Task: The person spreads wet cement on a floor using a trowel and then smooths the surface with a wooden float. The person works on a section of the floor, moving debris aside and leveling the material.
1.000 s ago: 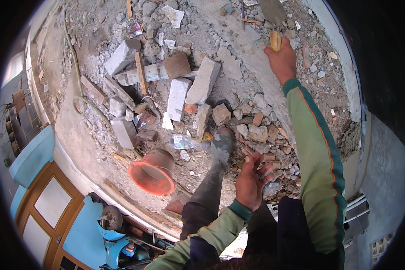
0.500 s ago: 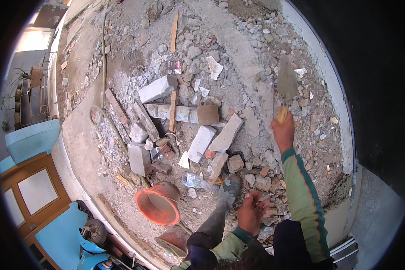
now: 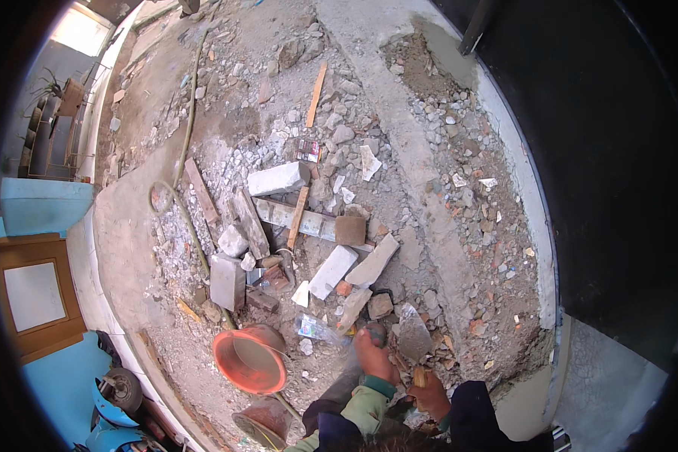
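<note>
My right hand (image 3: pixel 429 395) is closed around the wooden handle of a trowel (image 3: pixel 414 334). The trowel's grey, pointed blade lies over the rubble, aimed away from me. Just left of it, my left hand (image 3: pixel 377 360) is low by the toe of my dark boot (image 3: pixel 343 388). The left fingers are partly hidden, so whether they hold anything cannot be made out. Close by are a brown stone chunk (image 3: pixel 380 305) and a clear plastic wrapper (image 3: pixel 316 328). An orange bucket (image 3: pixel 274 338) with grey material inside leans on the ground to the left.
Pale blocks (image 3: pixel 333 271), a wooden strip (image 3: pixel 298 218) and broken stones cover the middle ground. A hose (image 3: pixel 186 143) runs along the left. A second bucket (image 3: pixel 260 422) lies at the lower left. A dark wall (image 3: pixel 572 188) borders the right side.
My right hand has drawn the trowel back from the far right to near my boot. My left hand has moved forward and left. The view has shifted.
</note>
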The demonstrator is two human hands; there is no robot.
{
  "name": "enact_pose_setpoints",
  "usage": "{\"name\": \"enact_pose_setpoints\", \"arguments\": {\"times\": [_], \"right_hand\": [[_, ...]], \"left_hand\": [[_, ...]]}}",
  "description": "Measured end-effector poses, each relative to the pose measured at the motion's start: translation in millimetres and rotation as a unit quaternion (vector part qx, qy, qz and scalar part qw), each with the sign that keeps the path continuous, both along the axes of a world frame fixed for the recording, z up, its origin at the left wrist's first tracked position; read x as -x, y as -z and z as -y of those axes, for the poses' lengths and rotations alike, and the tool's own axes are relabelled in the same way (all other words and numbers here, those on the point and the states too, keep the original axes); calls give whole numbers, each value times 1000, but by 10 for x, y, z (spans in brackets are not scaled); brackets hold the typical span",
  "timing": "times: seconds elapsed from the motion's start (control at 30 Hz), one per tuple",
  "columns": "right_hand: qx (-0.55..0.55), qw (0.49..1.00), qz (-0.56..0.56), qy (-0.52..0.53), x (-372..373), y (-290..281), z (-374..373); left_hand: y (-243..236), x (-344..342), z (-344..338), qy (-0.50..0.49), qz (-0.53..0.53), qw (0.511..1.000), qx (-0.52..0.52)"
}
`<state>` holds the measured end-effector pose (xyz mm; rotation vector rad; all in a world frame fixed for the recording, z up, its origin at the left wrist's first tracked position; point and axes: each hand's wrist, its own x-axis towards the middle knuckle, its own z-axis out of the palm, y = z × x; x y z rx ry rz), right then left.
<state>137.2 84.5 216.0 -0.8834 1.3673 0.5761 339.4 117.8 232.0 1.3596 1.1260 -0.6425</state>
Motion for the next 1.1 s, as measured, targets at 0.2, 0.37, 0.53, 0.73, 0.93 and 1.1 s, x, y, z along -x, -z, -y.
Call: {"name": "enact_pose_setpoints", "arguments": {"times": [0.2, 0.37, 0.53, 0.73, 0.93, 1.1], "right_hand": [[109, 983, 145, 31, -12, 1, -55], [229, 969, 91, 12, -592, -964, -132], [152, 978, 141, 24, -674, -1862, -265], [24, 993, 117, 23, -375, -2433, -310], [45, 994, 60, -82, -5, -3037, 69], [50, 998, -9, -34, 333, -3179, 207]], "left_hand": [[-122, 20, -229, 159, 61, 982, -84], [-540, 745, -823, 257, 44, 954, 150], [-1220, 827, -1008, 227, -76, 949, 204], [-1519, 343, -1655, 253, -189, 943, 104], [-1191, -405, -2455, 637, -98, 754, -129], [-1234, -2470, -905, 832, 190, 425, -303]]}}
